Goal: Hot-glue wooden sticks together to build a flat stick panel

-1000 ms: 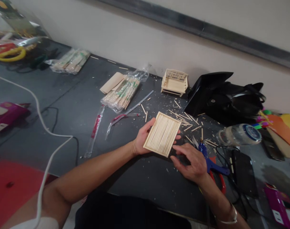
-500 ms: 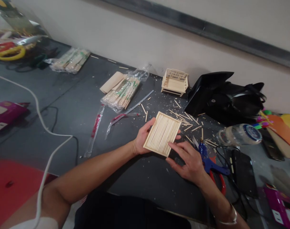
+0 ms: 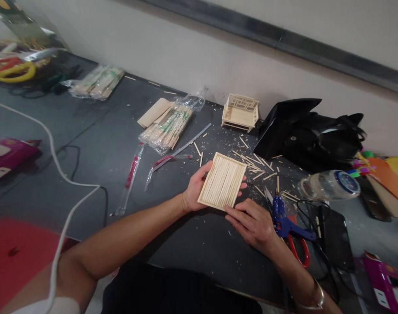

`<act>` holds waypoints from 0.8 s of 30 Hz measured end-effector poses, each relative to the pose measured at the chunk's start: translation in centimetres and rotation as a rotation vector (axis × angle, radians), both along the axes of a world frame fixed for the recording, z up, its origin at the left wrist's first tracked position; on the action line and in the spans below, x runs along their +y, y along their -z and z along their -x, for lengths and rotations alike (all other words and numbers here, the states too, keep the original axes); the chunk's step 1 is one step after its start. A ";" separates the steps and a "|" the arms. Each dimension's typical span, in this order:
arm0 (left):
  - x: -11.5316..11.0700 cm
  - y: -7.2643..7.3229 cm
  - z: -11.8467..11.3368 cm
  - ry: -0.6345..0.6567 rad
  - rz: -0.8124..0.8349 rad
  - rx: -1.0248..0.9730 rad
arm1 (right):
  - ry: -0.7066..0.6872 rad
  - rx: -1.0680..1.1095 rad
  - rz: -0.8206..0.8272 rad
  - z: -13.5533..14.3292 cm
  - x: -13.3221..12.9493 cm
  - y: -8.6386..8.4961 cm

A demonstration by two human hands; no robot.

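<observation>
Above the dark grey tabletop (image 3: 185, 248), a rectangular pale-wood panel of slats within a raised rim (image 3: 221, 181) is held by the left hand (image 3: 195, 189), its thumb at the nine-o'clock edge, its fingers spread beneath and showing beyond three o'clock. The long axis is pointed from seven to one. At five o'clock — the near corner — the rim is met by the partly curled fingers of the right hand (image 3: 256, 222) (whether anything is pinched cannot be told). Short pale wooden sticks (image 3: 251, 163) are scattered at two o'clock; a blue plastic glue gun (image 3: 285, 224) is placed close by, at the right hand's three o'clock.
</observation>
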State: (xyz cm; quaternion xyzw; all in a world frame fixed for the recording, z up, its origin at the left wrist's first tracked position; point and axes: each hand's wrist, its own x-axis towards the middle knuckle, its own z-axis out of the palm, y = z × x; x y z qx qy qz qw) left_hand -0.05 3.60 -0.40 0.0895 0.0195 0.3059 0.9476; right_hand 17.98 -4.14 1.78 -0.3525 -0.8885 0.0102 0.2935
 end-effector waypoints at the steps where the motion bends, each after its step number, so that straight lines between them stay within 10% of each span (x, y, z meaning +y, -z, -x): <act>1: 0.0 0.0 0.0 -0.001 -0.008 -0.001 | 0.000 0.002 -0.007 0.0 0.0 0.0; 15: 0.3 2.5 0.2 0.045 -0.089 0.131 | 0.353 0.284 0.168 -0.4 -0.4 -0.3; 24: 0.0 1.9 -0.1 0.052 -0.120 0.235 | 0.330 0.336 0.171 -0.6 -0.7 0.0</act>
